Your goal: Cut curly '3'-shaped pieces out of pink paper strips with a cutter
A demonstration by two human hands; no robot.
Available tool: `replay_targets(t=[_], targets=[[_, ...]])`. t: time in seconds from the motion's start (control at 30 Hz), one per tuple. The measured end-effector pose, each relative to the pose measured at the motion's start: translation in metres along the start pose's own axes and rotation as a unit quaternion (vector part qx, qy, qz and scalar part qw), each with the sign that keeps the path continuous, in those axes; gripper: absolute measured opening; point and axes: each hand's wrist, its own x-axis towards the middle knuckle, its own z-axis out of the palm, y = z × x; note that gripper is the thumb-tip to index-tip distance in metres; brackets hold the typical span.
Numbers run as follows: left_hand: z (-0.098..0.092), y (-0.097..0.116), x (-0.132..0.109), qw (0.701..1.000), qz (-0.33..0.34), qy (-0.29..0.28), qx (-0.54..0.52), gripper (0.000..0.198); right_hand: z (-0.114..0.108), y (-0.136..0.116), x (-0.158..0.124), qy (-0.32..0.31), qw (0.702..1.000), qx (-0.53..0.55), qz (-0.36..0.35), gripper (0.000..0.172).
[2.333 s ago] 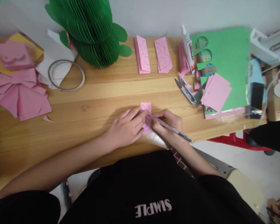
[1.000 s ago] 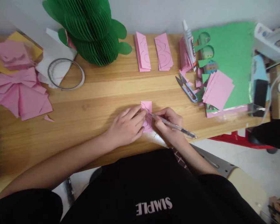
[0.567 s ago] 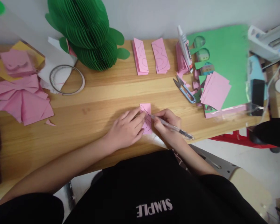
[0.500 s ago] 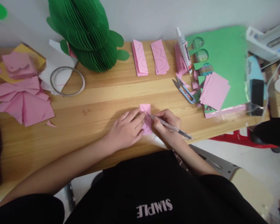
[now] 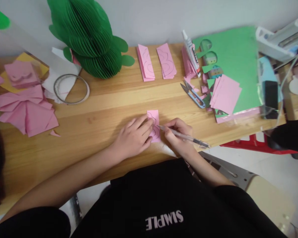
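A small folded pink paper strip (image 5: 154,119) lies on the wooden table (image 5: 106,105) near its front edge, with a curved outline drawn on it. My left hand (image 5: 133,138) rests flat on the strip's left side, fingers stretched out, pinning it down. My right hand (image 5: 178,135) is closed round a clear pen (image 5: 186,137), and the pen's tip touches the strip's right edge.
Two stacks of marked pink strips (image 5: 156,61) lie at the back. A green honeycomb paper cactus (image 5: 89,36), a tape ring (image 5: 71,89), pink folded paper (image 5: 26,110), thread snips (image 5: 192,94), a glue tube (image 5: 190,53) and green card with pink squares (image 5: 225,92) surround the work spot.
The pen tip has crept down the strip's right edge while the left hand stayed pressed on the paper. The camera view drifted slightly.
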Motion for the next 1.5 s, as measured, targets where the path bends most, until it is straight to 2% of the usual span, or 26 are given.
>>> replay_targets(t=[0.1,0.3,0.43,0.63,0.73,0.93,1.07,1.23,1.37,1.5], targets=[[0.000,0.000,0.000,1.000,0.000,0.005,-0.005,0.036,0.001,0.000,-0.001,-0.015,1.000,0.002,-0.003,0.008],[0.000,0.000,0.000,0.999,-0.013,-0.025,-0.018,0.037,0.003,0.002,0.001,-0.037,0.999,0.000,-0.001,0.005],[0.000,0.000,0.001,1.000,-0.006,-0.017,-0.015,0.037,0.003,0.002,0.001,-0.050,0.998,-0.018,-0.013,0.004],[0.001,-0.001,0.000,1.000,-0.001,-0.004,-0.020,0.037,0.003,0.005,-0.001,-0.043,0.985,-0.122,-0.113,0.007],[0.001,-0.002,0.000,1.000,0.011,0.010,-0.007,0.031,0.003,0.006,-0.004,-0.042,0.979,-0.137,-0.145,0.007],[0.003,-0.003,-0.001,0.999,0.040,0.032,0.017,0.018,-0.004,0.005,0.004,-0.071,0.996,-0.042,-0.036,0.010],[0.004,-0.004,-0.002,0.998,0.046,0.035,0.026,0.021,-0.008,-0.001,0.013,-0.100,0.994,-0.029,-0.027,0.012],[0.003,-0.004,-0.002,0.999,0.041,0.025,0.010,0.020,-0.008,-0.005,0.009,-0.105,0.987,-0.098,-0.070,0.011],[0.002,-0.004,-0.002,0.999,0.037,0.021,-0.004,0.018,-0.006,-0.007,0.006,-0.110,0.971,-0.169,-0.128,0.010],[0.002,-0.004,-0.002,0.999,0.030,0.014,-0.020,0.020,-0.004,-0.012,0.005,-0.117,0.954,-0.232,-0.150,0.010]])
